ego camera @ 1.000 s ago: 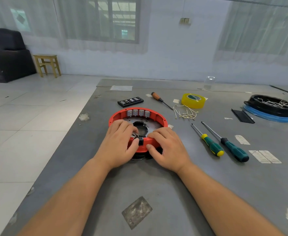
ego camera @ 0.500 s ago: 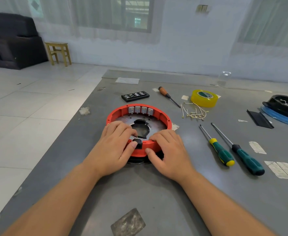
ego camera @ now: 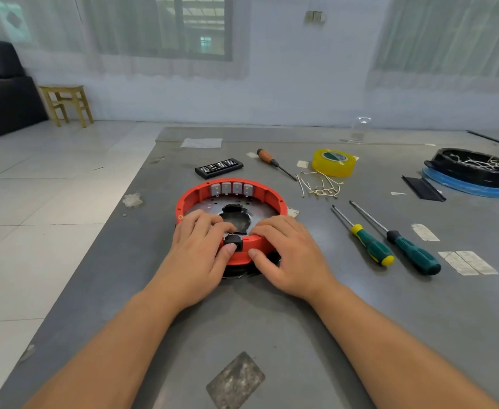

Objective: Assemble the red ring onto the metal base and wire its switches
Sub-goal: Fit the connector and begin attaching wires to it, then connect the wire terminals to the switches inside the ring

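No text, label, brand or number can be read. The yellow tape roll [ego camera: 334,162], far beyond the right hand [ego camera: 289,255], carries a green and white label on its core, too small and blurred to make out. The black bit case [ego camera: 219,167], beyond both hands, shows only pale unreadable marks.

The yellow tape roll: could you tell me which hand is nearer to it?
Right. The right hand grips the red ring's near rim, on the side towards the yellow tape roll; the left hand is farther.

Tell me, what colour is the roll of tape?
Yellow: the roll of tape shows best in the head view.
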A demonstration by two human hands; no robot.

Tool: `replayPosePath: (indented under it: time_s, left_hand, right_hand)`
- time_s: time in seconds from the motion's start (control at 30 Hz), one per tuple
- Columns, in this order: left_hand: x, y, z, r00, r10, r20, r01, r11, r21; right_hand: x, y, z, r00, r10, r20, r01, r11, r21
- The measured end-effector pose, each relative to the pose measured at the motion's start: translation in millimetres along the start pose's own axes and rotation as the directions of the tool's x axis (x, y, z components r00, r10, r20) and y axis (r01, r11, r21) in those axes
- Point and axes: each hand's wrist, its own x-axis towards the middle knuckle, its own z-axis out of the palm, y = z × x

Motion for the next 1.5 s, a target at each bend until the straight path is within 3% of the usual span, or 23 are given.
replayPosePath:
  time_s: [0.13, 0.33, 0.4, 0.47, 0.53, 0.57, 0.63, 0.7, 0.77, 0.9, 1.07, 1.33, 1.5]
  left_hand:
    - [-1, 3, 1, 1.000, -0.018, 0.002, 0.017, 0.998, 0.065]
    - [0, 21, -2, 0.996, -0.063, -0.060, 0.067, 0.995, 0.070]
    - [5, 37, -1, 0.989, 0.007, -0.148, -0.003, 1.000, 0.025]
    - [17, 61, 6, 0.961, 0.159, -0.227, -0.169, 0.985, -0.026]
    - [39, 91, 23, 0.933, 0.283, -0.222, -0.317, 0.938, -0.136]
    - [53, 106, 34, 0.940, 0.290, -0.181, -0.327, 0.918, -0.227]
    - [88, 132, 58, 0.983, 0.176, -0.040, -0.177, 0.888, -0.425]
    - [125, 146, 84, 0.993, -0.023, 0.118, 0.082, 0.847, -0.525]
    - [157, 148, 111, 0.966, -0.170, 0.193, 0.243, 0.848, -0.470]
    - [182, 139, 158, 0.940, -0.260, 0.223, 0.292, 0.948, -0.126]
    - [188, 127, 175, 0.926, -0.275, 0.258, 0.281, 0.960, 0.017]
    - [188, 128, 169, 0.934, -0.261, 0.243, 0.257, 0.965, 0.046]
    - [188, 126, 170, 0.937, -0.256, 0.238, 0.256, 0.966, 0.028]
  right_hand:
    - [-3, 2, -9, 0.998, 0.059, -0.038, -0.059, 0.998, 0.016]
    - [3, 30, -30, 0.923, 0.384, -0.010, -0.369, 0.893, 0.256]
    - [17, 59, -50, 0.873, 0.485, 0.049, -0.478, 0.832, 0.281]
    - [33, 96, -75, 0.814, 0.571, 0.107, -0.579, 0.779, 0.240]
    - [49, 134, -98, 0.757, 0.636, 0.147, -0.653, 0.742, 0.155]
    - [56, 152, -106, 0.730, 0.663, 0.166, -0.681, 0.725, 0.099]
    - [66, 187, -113, 0.666, 0.715, 0.212, -0.733, 0.680, 0.007]
    - [71, 216, -111, 0.590, 0.768, 0.249, -0.787, 0.615, -0.034]
    - [73, 241, -102, 0.513, 0.811, 0.281, -0.834, 0.548, -0.059]
    - [73, 284, -71, 0.413, 0.865, 0.285, -0.905, 0.425, 0.021]
    - [97, 324, -45, 0.433, 0.849, 0.304, -0.901, 0.413, 0.132]
    - [113, 331, -35, 0.463, 0.808, 0.364, -0.870, 0.493, 0.011]
    - [109, 326, -40, 0.425, 0.803, 0.417, -0.901, 0.419, 0.111]
